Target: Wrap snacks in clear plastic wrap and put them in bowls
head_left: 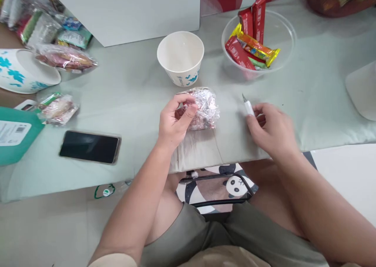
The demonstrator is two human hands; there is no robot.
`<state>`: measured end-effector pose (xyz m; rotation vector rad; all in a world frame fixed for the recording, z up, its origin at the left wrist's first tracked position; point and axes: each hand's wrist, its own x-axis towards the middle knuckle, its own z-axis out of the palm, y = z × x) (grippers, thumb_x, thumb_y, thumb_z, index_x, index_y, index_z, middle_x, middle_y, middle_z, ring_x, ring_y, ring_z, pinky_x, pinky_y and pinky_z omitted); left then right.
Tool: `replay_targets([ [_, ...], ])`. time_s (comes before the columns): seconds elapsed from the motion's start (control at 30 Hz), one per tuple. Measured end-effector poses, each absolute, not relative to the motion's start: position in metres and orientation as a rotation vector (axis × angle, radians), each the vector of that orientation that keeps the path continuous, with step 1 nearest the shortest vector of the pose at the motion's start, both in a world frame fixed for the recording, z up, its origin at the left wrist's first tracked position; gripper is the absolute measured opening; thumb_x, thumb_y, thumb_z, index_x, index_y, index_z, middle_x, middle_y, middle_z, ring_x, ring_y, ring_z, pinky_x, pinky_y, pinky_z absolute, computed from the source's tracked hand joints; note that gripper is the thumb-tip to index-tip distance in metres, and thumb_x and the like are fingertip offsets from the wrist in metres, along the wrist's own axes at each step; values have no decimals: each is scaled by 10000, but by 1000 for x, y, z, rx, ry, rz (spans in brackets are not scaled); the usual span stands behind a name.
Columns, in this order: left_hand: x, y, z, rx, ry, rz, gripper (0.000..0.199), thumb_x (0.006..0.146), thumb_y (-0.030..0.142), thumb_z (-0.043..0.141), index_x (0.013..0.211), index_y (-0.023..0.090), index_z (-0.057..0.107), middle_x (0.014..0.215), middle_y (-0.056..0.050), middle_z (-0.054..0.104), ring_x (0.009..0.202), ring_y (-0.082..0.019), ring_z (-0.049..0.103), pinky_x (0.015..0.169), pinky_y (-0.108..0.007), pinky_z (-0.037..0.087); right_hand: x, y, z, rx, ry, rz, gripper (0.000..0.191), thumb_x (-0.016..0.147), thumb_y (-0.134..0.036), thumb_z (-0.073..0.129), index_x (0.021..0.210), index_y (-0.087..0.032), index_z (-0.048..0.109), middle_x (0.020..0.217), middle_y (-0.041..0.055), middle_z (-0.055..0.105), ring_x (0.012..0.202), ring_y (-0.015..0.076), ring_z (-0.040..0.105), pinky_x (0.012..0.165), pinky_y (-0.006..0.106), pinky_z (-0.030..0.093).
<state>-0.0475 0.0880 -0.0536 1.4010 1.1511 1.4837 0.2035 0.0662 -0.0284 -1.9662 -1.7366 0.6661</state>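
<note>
A clear, crinkled plastic-wrapped package [206,107] with reddish contents lies near the table's front edge. My left hand [178,120] grips its left side, thumb and fingers closed on the wrap. To the right, my right hand [272,128] is closed around a white pen-like tool [248,107] with a pointed grey tip aimed up and left, apart from the package. Just behind the package stands a white paper cup [180,57] with blue leaf prints; its visible inside holds nothing.
A clear bowl [286,44] of red and yellow wrapped bars sits at the back right. A black phone [90,146] lies at the left, near a teal container [17,136], bagged snacks [66,57] and a tipped paper cup [26,71]. A white box [132,10] stands behind.
</note>
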Motion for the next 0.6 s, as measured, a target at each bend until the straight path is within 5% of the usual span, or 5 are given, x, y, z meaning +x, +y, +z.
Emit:
replay_targets([
  [0.2, -53, 89, -70, 1501, 1165, 1391, 697, 883, 585, 753, 1461, 349, 443, 1123, -62, 717, 939, -204, 758, 821, -319, 620, 163, 46, -14, -1329, -1145, 1672, 324, 941, -552, 557, 1039, -256, 468, 568, -58, 599, 396, 142, 508, 389, 248, 366],
  [0.33, -52, 86, -72, 1562, 1226, 1328, 688, 883, 615, 733, 1437, 280, 503, 1324, -116, 697, 1150, -268, 736, 970, -364, 602, 144, 39, -15, -1188, -1049, 1875, 394, 888, -568, 625, 1045, -224, 516, 547, -57, 614, 373, 119, 509, 360, 218, 330],
  [0.6, -48, 82, -61, 1643, 1206, 1358, 524, 899, 558, 736, 1303, 235, 646, 1320, -99, 733, 1194, -250, 719, 1034, -353, 573, 132, 35, -20, -1277, -1076, 1808, 380, 876, -562, 621, 983, -208, 534, 489, -76, 577, 357, 89, 487, 377, 185, 354],
])
